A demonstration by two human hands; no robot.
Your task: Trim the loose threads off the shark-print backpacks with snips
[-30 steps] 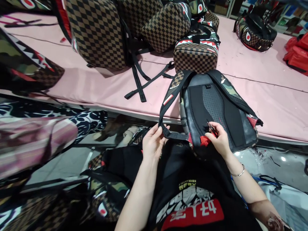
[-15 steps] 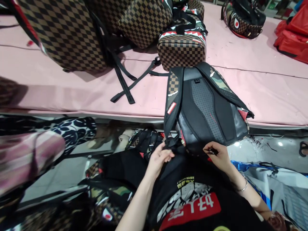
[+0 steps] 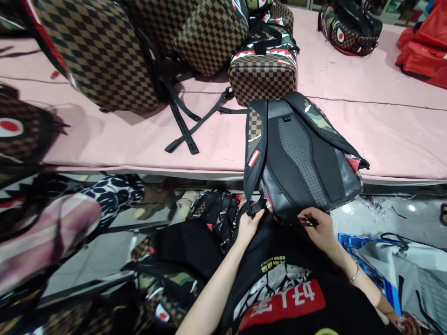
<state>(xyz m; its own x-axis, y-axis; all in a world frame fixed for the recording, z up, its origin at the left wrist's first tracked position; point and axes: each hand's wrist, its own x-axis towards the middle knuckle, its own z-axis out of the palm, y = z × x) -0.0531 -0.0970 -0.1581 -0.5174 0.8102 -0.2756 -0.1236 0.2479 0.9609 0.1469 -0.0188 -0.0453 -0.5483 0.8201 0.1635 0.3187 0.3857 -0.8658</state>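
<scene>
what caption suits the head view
Left hand holding the black strap of a black-backed backpack overhanging a pink cloth-covered table.

Backpack (image 3: 300,163) partly matt, partly glossy.

A long table (image 3: 335,77) wore a pink cloth (image 3: 115,142). On it stood large checked bags (image 3: 101,51) and a smaller checked bag (image 3: 263,77); nearer lay a backpack (image 3: 291,153) — strap side up, its lower end past the near edge. Black straps (image 3: 185,128) lay to its left; a camouflage bag (image 3: 352,35) and something red (image 3: 426,53) sat rightward. Dark scraps (image 3: 377,204) littered the floor (image 3: 415,218).
</scene>
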